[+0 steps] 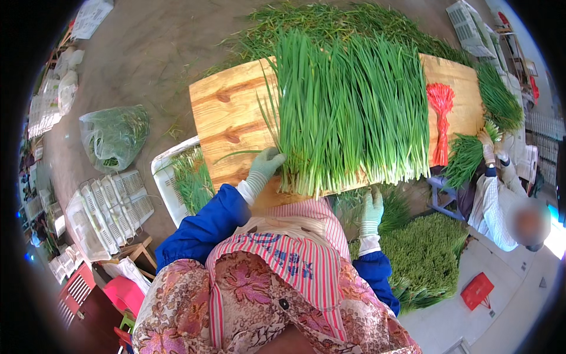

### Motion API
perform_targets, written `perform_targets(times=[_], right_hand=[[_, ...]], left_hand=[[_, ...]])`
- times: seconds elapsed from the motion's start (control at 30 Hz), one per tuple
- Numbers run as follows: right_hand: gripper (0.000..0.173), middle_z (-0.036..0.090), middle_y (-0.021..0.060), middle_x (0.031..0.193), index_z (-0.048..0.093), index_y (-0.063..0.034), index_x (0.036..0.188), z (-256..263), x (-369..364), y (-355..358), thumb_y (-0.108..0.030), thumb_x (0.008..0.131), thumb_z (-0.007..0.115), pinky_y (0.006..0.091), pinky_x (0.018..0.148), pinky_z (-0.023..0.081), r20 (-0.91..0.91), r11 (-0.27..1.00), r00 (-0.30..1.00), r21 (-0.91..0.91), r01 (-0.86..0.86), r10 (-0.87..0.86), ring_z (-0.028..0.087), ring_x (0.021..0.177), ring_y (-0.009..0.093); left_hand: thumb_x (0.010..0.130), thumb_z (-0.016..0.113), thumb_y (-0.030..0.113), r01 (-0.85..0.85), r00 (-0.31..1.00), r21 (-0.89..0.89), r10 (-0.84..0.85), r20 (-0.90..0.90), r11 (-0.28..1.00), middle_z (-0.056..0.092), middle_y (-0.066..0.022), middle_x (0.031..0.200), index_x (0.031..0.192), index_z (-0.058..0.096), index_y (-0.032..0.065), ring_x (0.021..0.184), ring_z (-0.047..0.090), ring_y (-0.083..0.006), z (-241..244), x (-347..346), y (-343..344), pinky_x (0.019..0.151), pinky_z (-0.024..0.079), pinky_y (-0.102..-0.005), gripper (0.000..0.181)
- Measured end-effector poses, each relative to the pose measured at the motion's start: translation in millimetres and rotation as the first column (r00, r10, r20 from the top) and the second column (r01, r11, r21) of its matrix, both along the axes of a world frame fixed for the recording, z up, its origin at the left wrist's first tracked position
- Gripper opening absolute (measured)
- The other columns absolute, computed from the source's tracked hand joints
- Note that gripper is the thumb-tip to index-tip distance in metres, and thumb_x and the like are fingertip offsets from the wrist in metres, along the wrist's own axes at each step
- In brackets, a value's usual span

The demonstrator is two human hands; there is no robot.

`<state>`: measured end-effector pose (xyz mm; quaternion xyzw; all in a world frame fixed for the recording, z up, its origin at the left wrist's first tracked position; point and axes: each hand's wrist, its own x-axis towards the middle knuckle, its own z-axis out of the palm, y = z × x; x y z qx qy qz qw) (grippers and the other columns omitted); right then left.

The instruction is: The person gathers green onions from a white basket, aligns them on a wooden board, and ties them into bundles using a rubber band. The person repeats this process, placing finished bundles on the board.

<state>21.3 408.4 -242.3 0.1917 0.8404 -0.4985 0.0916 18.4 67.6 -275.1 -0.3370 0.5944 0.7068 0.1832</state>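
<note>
A thick layer of green garlic chives (349, 110) lies across a wooden board (234, 115), pale stem ends towards me. My left hand (265, 166), in a pale green knit glove, rests at the layer's lower left corner, its thumb beside the stems; whether it pinches any cannot be told. My right hand (372, 205), gloved alike, is at the board's near edge just below the stem ends, fingers pointing up to them, with nothing seen in it. To the right of the layer, a bundle of red ties (441, 119) lies on the board.
Loose greens (353, 20) lie beyond the board. A white crate (172, 212) of greens stands left, near a plastic bag (116, 137) and stacked crates (110, 212). Bundled stalks (420, 252) and a red bag (477, 290) are at right. A co-worker (499, 203) holds greens there.
</note>
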Motion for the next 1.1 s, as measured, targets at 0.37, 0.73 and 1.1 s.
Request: perform_targets(times=[0.37,0.73,1.1], right_hand=[[0.022,0.060,0.0092,0.087,0.062,-0.0140,0.095,-162,106,97,-0.026,0.076,0.057,0.0421,0.067,0.050,0.776,0.304,0.478,0.377,-0.875,0.411,0.062,0.084,0.029],[0.030,0.062,0.0114,0.099,0.062,-0.0110,0.105,-316,133,123,-0.029,0.083,0.052,0.0401,0.074,0.049,0.703,0.373,0.440,0.261,-0.890,0.559,0.061,0.089,0.031],[0.033,0.062,0.0133,0.103,0.061,-0.0092,0.108,-355,102,134,-0.030,0.084,0.051,0.0391,0.077,0.047,0.725,0.400,0.474,0.293,-0.868,0.499,0.060,0.093,0.031]], left_hand=[[0.086,0.056,0.010,-0.176,0.982,-0.015,0.175,-0.065,0.984,0.056,-0.0039,0.067,0.104,0.054,-0.0029,0.047,0.051,-0.0108,-15,4,0,0.043,0.043,-0.0233,0.022],[0.090,0.058,0.021,-0.040,0.995,-0.080,0.033,-0.097,0.996,0.060,-0.0066,0.077,0.112,0.052,-0.0030,0.056,0.060,-0.0131,-5,6,-10,0.051,0.053,-0.0263,0.033],[0.091,0.051,0.010,-0.059,0.993,-0.011,0.058,-0.106,0.998,0.060,-0.0068,0.072,0.107,0.054,-0.0050,0.059,0.059,-0.0123,-5,10,-8,0.054,0.051,-0.0260,0.022]])
